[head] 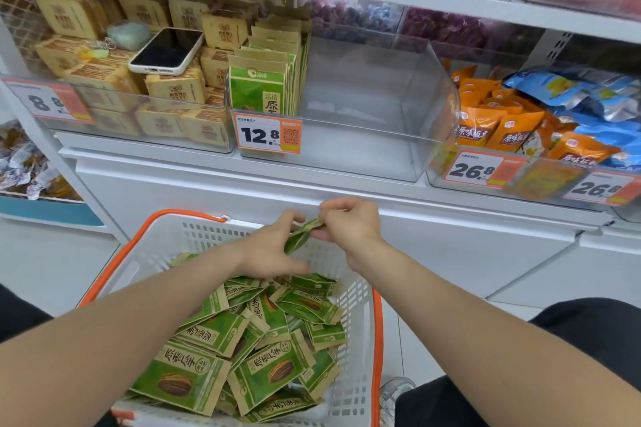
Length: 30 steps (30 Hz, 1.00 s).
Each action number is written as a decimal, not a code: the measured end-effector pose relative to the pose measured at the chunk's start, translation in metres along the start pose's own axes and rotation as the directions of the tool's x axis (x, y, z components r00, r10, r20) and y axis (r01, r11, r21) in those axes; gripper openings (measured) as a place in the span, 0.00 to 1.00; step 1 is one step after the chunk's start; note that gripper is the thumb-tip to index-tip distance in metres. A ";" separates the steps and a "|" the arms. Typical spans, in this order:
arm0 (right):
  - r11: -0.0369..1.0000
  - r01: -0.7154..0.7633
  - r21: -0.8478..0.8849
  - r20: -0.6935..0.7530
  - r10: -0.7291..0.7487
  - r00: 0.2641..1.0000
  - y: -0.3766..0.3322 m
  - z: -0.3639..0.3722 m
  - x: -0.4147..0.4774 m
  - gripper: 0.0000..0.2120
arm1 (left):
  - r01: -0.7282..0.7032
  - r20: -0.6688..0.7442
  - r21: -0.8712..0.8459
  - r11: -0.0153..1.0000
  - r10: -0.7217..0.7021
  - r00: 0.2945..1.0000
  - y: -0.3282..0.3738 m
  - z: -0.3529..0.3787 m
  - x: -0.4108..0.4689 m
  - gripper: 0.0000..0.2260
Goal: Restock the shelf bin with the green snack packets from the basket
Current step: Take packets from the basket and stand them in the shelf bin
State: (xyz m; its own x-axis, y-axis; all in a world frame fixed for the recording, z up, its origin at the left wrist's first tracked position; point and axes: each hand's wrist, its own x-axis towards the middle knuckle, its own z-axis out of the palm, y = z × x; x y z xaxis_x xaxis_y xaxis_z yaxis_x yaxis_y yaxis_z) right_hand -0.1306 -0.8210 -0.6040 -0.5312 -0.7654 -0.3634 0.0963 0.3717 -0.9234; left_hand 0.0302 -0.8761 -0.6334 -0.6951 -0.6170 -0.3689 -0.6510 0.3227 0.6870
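- Both hands are up over the far end of the basket point(208, 230), close together, sharing one green packet point(301, 236) between them.
- The left hand point(270, 248) grips the packet's lower end, thumb on top. Its lower fingers are blurred, so I cannot tell how they lie.
- The right hand point(348, 227) pinches the upper end with curled fingertips. The packet is seen nearly edge-on, slanting from one hand to the other.
- Right below the hands and back toward the person, the white basket with orange handles holds a loose heap of green snack packets point(242, 343). They lie at every angle, many face up.
- Above and beyond the hands sits the clear shelf bin point(381, 135). A standing row of green packets point(263, 83) is lined up on its left side, and the rest of it shows clear plastic walls and floor.
- A 12.8 price tag point(267, 135) hangs on the bin's front, up and a little left of the left hand.
- Further up and left of the hands, a phone point(166, 50) lies screen-up on a bin of tan packets point(104, 80).
- Up and to the right of the right hand, orange packets point(492, 125) and blue packets point(589, 94) fill the neighbouring bin.
- Down by the right forearm, just beside the basket, a pale shoe point(395, 388) shows on the floor.
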 end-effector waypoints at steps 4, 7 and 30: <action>0.998 0.054 0.036 -0.030 -0.053 0.998 -0.014 -0.006 0.003 0.05 | -0.127 -0.230 -0.226 0.966 0.074 0.970 -0.001 -0.007 0.007 0.09; 0.927 0.283 -0.246 -0.017 -0.296 0.955 -0.024 -0.009 0.002 0.11 | -0.227 -0.302 -0.469 0.853 0.087 0.949 0.011 -0.011 0.002 0.11; 0.897 0.389 0.209 0.029 -0.404 0.914 -0.049 -0.016 -0.014 0.08 | -0.377 -0.562 -0.668 0.641 -0.103 0.821 0.068 -0.035 -0.006 0.18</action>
State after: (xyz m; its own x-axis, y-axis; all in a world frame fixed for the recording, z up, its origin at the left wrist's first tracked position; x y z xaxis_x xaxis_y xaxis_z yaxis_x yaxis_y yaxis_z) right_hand -0.1414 -0.8196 -0.5516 -0.4999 -0.8653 0.0366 0.0558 -0.0744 -0.9957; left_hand 0.0010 -0.8758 -0.5624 -0.3320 -0.9430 -0.0214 0.0485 -0.0397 0.9980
